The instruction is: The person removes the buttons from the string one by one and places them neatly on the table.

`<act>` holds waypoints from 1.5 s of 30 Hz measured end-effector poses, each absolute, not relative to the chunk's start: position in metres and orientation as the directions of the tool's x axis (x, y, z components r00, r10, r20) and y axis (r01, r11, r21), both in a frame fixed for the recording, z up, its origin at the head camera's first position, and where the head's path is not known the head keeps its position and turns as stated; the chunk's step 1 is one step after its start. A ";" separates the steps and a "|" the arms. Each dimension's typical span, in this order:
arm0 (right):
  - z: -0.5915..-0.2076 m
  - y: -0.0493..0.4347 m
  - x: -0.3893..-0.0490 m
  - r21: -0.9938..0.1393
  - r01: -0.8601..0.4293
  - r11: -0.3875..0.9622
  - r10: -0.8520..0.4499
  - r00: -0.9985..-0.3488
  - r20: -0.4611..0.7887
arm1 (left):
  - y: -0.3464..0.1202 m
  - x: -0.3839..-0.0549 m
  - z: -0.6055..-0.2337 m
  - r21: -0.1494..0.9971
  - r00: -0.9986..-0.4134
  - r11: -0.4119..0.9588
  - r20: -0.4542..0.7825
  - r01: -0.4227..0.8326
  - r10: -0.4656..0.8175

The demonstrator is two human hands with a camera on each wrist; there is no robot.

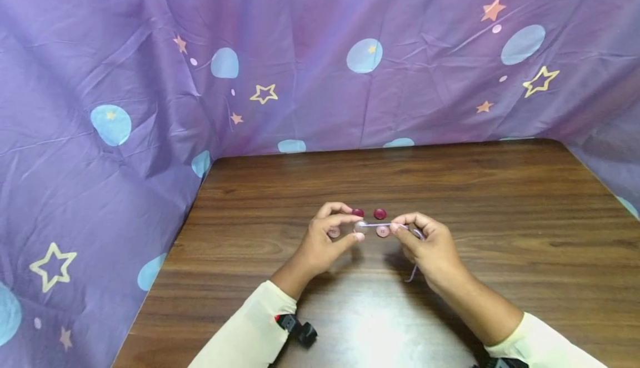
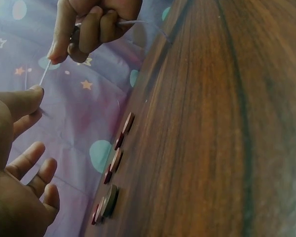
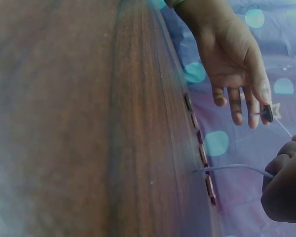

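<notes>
Between thumb and forefinger, my left hand (image 1: 325,238) pinches a button (image 1: 361,227) by its edge above the table. The button looks pale in the head view, but the same button (image 3: 268,113) appears dark in the right wrist view. A thin lavender string (image 1: 377,225) runs straight from the button to my right hand (image 1: 429,245), whose thumb and fingertips pinch it. The string's other part hangs below the right hand. In the left wrist view, the left hand (image 2: 22,163) has its other fingers spread, and the held button is hidden behind the fingers.
On the wooden table (image 1: 250,201) lie two dark red buttons (image 1: 380,214) and two pink buttons (image 1: 382,231) just beyond and beneath the hands. A dark green button (image 2: 110,201) lies in the same row in the left wrist view. A purple patterned cloth (image 1: 310,40) hangs behind the table.
</notes>
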State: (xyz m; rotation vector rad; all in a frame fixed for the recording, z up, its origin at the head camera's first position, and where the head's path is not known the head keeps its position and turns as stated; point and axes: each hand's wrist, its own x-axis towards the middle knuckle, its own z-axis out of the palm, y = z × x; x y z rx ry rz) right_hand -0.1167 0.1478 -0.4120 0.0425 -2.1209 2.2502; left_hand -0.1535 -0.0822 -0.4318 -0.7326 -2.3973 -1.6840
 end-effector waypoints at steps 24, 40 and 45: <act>-0.422 0.172 -0.118 -0.990 -0.011 -0.142 0.123 -0.992 -0.007 | -0.085 -0.156 -0.441 0.730 -0.860 0.459 0.388 0.506 0.331; -0.420 0.175 -0.121 -0.990 0.117 -0.080 0.092 -0.988 -0.124 | -0.090 -0.159 -0.450 0.704 -0.893 0.558 0.273 0.439 0.358; -0.420 0.179 -0.121 -0.987 0.145 -0.072 0.038 -0.988 -0.148 | -0.088 -0.158 -0.452 0.710 -0.899 0.566 0.242 0.420 0.364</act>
